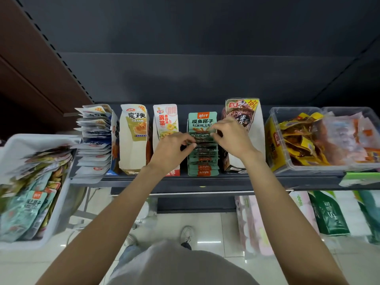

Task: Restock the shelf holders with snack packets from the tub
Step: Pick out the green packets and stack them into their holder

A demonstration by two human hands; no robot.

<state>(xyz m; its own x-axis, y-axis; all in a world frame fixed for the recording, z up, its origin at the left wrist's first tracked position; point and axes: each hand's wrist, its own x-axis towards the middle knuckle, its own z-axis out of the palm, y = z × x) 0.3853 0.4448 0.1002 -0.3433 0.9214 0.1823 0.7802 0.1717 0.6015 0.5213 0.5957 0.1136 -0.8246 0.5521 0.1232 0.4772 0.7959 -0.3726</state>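
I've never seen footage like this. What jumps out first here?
Two bare hands, the left hand and the right hand, meet mid-shelf over a row of teal packets, each pinching one side of a packet. At far left a white tub brims with similar packets; at right a clear bin holds yellow ones.

Glossy plastic-film snack packets [202, 159] fill a printed card holder [202, 120]; the white tub [59, 202] on the left is smooth, matt plastic. The shelf [205, 179] looks like dark painted metal — matt. On the right, a clear bin [287, 161] — shiny plastic. The floor tiles [216, 227] are polished, reflecting light.
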